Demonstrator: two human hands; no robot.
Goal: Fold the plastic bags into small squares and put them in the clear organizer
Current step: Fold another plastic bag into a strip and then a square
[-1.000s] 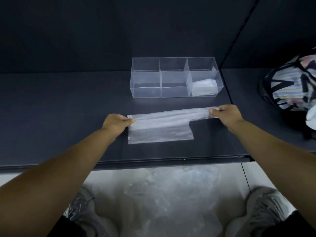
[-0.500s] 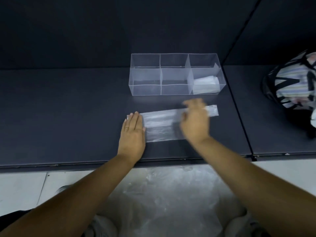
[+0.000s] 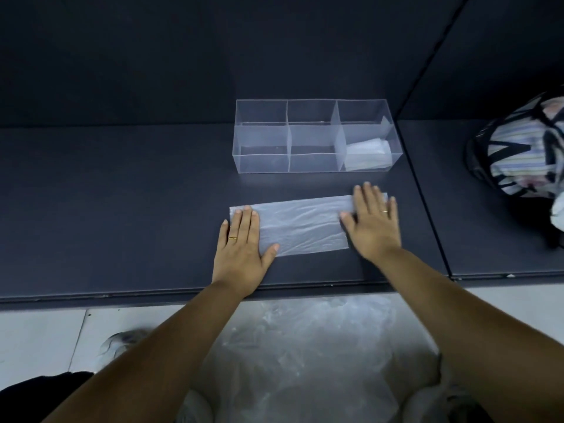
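A translucent plastic bag (image 3: pixel 302 224) lies folded into a long flat strip on the dark table (image 3: pixel 122 209). My left hand (image 3: pixel 241 242) presses flat on the strip's left end, fingers straight. My right hand (image 3: pixel 374 222) lies flat on the strip's right end, fingers spread. Behind the strip stands the clear organizer (image 3: pixel 316 135) with three compartments side by side. A folded bag (image 3: pixel 367 155) sits in the right compartment; the left and middle ones hold nothing.
A striped, patterned bag (image 3: pixel 525 145) rests on the neighbouring table section at far right. Below the table's front edge, a heap of crumpled plastic bags (image 3: pixel 305 355) lies on the floor between my shoes.
Both hands let go of the strip's ends and went flat on it. The right hand then slid rightwards along the strip from its middle to its right end.
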